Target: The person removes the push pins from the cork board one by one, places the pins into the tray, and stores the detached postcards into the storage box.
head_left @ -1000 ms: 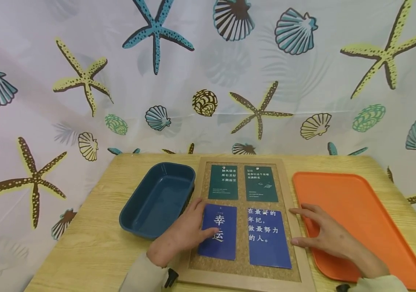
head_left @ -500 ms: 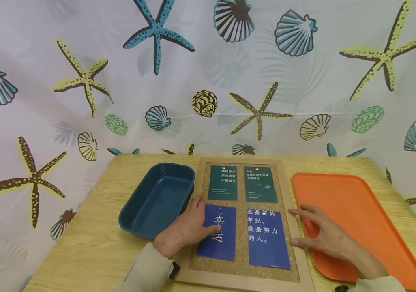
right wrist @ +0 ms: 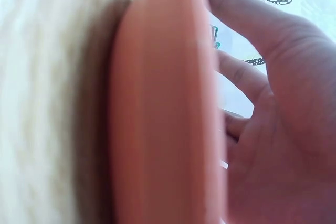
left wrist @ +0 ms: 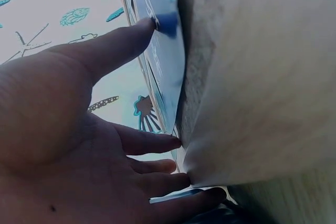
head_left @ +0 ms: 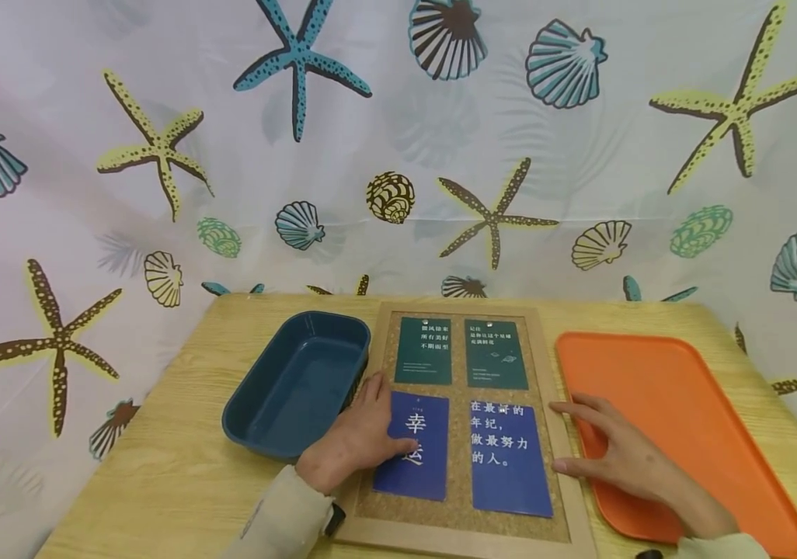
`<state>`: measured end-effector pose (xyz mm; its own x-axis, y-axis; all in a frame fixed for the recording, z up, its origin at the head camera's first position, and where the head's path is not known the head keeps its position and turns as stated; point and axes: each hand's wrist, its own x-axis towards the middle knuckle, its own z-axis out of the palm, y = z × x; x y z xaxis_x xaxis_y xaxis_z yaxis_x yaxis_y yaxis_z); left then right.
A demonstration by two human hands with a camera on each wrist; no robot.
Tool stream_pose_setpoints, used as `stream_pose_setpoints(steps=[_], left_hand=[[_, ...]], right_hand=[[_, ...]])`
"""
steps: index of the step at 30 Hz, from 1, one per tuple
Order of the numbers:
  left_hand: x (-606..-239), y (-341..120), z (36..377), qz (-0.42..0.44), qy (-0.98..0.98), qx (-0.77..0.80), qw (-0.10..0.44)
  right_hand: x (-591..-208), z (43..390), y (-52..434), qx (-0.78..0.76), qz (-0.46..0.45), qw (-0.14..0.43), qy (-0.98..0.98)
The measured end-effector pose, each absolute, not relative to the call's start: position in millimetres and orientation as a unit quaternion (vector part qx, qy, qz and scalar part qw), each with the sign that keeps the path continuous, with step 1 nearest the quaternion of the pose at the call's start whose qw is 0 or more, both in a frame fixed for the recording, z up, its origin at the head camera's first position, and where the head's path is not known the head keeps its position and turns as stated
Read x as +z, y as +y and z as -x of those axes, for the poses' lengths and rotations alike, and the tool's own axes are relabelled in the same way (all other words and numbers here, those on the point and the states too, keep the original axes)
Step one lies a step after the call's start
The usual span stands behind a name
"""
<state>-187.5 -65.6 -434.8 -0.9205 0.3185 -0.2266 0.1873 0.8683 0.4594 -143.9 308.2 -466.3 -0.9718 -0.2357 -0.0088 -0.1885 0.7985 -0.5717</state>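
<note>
A wood-framed cork board (head_left: 459,442) lies on the table with two green cards above two blue ones. My left hand (head_left: 349,442) rests at its left side, fingers stretched along the frame. The thumb of that hand presses on the lower left blue card (head_left: 428,470), whose near edge stands slightly off the cork in the left wrist view. On the other side my right hand (head_left: 622,450) hovers over the orange tray (head_left: 678,411), its thumb and index fingertips right at the frame's right edge. A pin (head_left: 502,409) sits at the top of the lower right blue card (head_left: 510,489).
A deep dark blue bin (head_left: 287,396) stands left of the board, close to my left fingers. Pins hold the green card (head_left: 408,359) at upper left and the green card (head_left: 485,373) at upper right. A shell-patterned curtain (head_left: 342,163) borders the table's back.
My left wrist and forearm have shifted slightly up and to the right, the thumb staying on the blue card. The right hand keeps its place at the frame.
</note>
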Motion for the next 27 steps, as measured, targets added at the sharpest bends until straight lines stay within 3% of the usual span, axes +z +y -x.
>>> stream_pose_setpoints(steps=[11, 21, 27], left_hand=[[-435.2, -64.9, 190.0, -0.123, 0.952, 0.248, 0.131], [-436.6, -63.2, 187.0, -0.143, 0.956, 0.25, 0.061], [-435.1, -62.4, 184.0, -0.136, 0.948, 0.282, 0.052]], right_hand=[[-465.3, 145.7, 308.9, -0.297, 0.109, 0.051, 0.947], [-468.5, 145.6, 309.7, -0.312, 0.117, 0.047, 0.942], [-469.7, 145.7, 309.8, -0.313, 0.124, 0.039, 0.941]])
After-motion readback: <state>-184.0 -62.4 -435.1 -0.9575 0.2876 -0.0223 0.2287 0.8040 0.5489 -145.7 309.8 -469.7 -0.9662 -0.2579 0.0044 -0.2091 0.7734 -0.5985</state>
